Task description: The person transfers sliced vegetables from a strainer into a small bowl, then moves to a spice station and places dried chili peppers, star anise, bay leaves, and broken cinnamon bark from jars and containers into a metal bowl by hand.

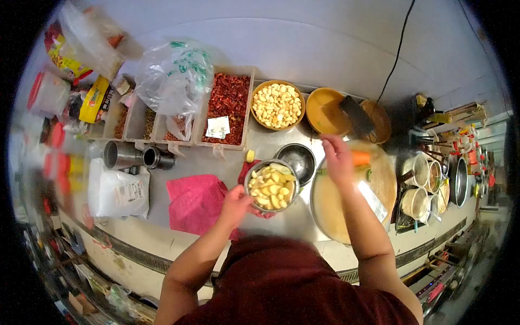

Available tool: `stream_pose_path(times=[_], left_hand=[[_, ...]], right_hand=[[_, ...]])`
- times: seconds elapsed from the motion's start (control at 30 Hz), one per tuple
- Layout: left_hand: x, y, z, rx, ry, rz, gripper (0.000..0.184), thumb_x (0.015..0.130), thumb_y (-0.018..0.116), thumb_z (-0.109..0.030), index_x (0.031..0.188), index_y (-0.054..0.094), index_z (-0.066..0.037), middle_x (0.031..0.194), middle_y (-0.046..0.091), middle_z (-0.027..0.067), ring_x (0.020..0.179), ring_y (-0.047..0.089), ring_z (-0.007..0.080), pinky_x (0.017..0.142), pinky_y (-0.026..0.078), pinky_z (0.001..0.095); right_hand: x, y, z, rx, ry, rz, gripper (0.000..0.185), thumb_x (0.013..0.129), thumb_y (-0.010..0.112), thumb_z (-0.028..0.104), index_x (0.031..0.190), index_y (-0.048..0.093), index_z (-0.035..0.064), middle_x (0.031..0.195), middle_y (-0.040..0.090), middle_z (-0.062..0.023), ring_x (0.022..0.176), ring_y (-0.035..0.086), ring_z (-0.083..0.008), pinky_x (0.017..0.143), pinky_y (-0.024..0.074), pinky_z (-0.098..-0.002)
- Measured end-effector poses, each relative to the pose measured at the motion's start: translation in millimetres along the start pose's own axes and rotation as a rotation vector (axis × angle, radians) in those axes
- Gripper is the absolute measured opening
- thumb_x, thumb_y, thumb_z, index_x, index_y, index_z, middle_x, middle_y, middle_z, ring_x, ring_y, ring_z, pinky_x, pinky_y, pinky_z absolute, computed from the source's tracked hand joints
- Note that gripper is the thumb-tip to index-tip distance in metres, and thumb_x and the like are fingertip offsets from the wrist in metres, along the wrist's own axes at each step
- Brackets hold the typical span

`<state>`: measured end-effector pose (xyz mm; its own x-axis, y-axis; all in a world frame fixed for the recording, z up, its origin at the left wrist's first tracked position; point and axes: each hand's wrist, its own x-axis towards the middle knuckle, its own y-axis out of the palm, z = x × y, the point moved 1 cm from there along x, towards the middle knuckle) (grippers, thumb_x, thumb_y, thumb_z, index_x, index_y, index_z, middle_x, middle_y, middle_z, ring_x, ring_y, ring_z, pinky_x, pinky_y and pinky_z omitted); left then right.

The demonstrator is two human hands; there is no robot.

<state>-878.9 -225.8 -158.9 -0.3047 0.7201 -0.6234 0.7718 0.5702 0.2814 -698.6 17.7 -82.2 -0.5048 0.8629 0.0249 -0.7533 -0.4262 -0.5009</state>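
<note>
Left of the chopping board (331, 210), the left hand (235, 207) grips the rim of a bowl (296, 189) of pale pieces (268, 187), fingers closed; holding it level should prevent spills. The right hand (338, 158) is over the board's far edge, finger state unclear.

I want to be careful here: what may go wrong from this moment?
The full metal bowl is held near its rim by the left hand; if it tilts, the pale yellow pieces could spill.
The right forearm passes close to what looks like a blade on the round board, so it might brush it.
</note>
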Motion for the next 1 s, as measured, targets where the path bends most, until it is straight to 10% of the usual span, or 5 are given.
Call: stream_pose_path(times=[0.5, 0.93, 1.0], left_hand=[[-29, -115, 40, -0.149, 0.080, -0.388, 0.010, 0.086, 0.052, 0.001, 0.092, 0.049, -0.005, 0.084, 0.060, 0.0099, 0.065, 0.062, 0.0196, 0.058, 0.055, 0.0312], [-39, -142, 40, -0.086, 0.157, -0.589, 0.026, 0.082, 0.059, 0.001, 0.107, 0.053, -0.002, 0.092, 0.060, 0.0113, 0.071, 0.062, 0.0203, 0.060, 0.054, 0.0327], [-69, -105, -9, 0.861, 0.583, -0.812, 0.024, 0.076, 0.064, -0.003, 0.100, 0.059, -0.003, 0.093, 0.061, 0.0124, 0.079, 0.062, 0.0236, 0.068, 0.053, 0.0355]], right_hand=[[-17, 40, -107, -0.490, 0.142, 0.043, 0.023, 0.072, 0.069, 0.014, 0.092, 0.065, 0.0037, 0.086, 0.063, -0.0186, 0.076, 0.062, -0.0340, 0.071, 0.0498, -0.0420], [-38, 33, -19, 0.361, 0.362, 0.284, 0.015, 0.079, 0.062, 0.000, 0.079, 0.048, 0.0042, 0.065, 0.052, -0.0039, 0.049, 0.054, -0.0123, 0.042, 0.0463, -0.0257], [-49, 47, 9, 0.357, 0.315, 0.338, 0.016, 0.080, 0.063, 0.000, 0.082, 0.048, 0.0038, 0.067, 0.054, -0.0042, 0.052, 0.056, -0.0116, 0.045, 0.0482, -0.0250]])
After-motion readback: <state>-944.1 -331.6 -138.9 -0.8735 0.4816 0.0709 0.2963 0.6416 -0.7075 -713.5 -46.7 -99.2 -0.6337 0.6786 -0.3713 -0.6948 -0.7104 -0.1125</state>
